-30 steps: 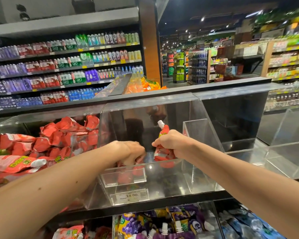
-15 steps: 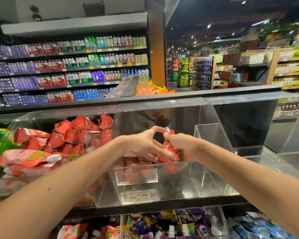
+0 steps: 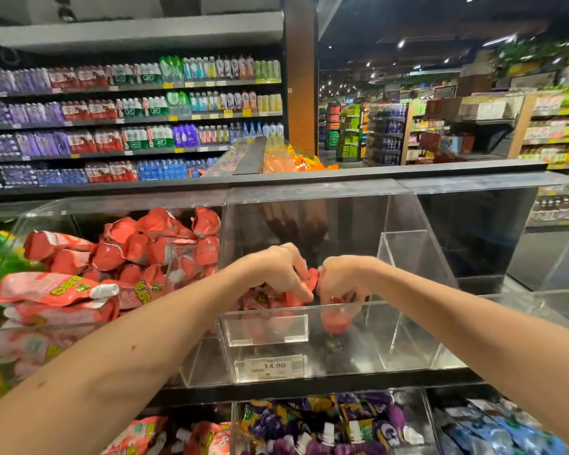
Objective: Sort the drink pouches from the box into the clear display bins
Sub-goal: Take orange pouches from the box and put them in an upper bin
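My left hand (image 3: 278,274) and right hand (image 3: 340,280) both grip red pouches (image 3: 262,298) inside the clear bin (image 3: 358,353); released carelessly, they may topple.

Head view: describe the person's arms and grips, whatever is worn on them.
The left forearm and right forearm are bare to the frame edge: no sleeve, watch or band. The left grip and right grip wear no gloves; no ring shows plainly.

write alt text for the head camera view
A person's left hand and right hand hold red plastic drink pouches inside a clear acrylic display bin in a supermarket. The neighbouring bin on the left is piled with red pouches; a white price tag reads 14.90.
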